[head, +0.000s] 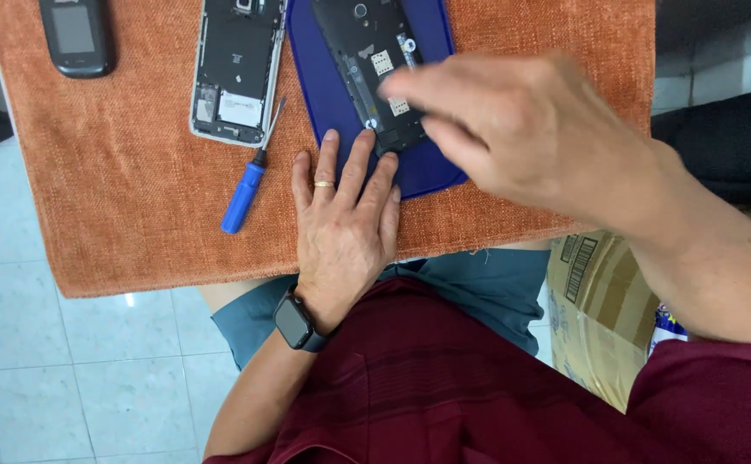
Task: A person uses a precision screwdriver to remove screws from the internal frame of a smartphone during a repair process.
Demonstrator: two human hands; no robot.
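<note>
The left hand (343, 219) lay flat with spread fingers, fingertips touching the opened black phone (373, 64) on the blue tray (324, 103). The right hand (526, 129) hovered over the phone's lower end, fingers loosely curled, gripping nothing visible.

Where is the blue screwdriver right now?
In the head view, the blue screwdriver lies on the orange cloth, just left of the left hand, its tip beside the opened phone.

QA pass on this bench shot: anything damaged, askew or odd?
Two phones lie opened, backs off: one on the orange cloth, one tilted on the blue tray. The screwdriver lies loose beside them. No visible breakage; the right hand is blurred.
</note>
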